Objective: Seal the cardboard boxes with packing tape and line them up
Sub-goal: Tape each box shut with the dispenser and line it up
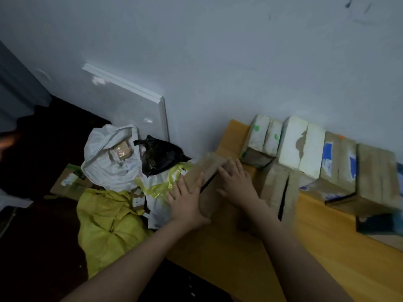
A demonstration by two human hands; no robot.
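A brown cardboard box (210,168) lies near the left end of the yellow wooden table (327,247), its top flaps parted by a dark slit. My left hand (185,199) presses flat on the left flap, fingers straight. On the right flap rests my right hand (236,182), also flat. Another brown box (277,188) with an open seam stands just to the right. Several boxes line the wall behind: two white ones (262,136) (302,144), one with blue labels (338,162), and a plain brown one (377,177). No tape roll is in view.
Left of the table lies a heap of bags: white (109,158), black (159,155), yellow (104,216). A white board (130,99) leans on the grey wall. A flat carton (69,182) lies on the dark floor.
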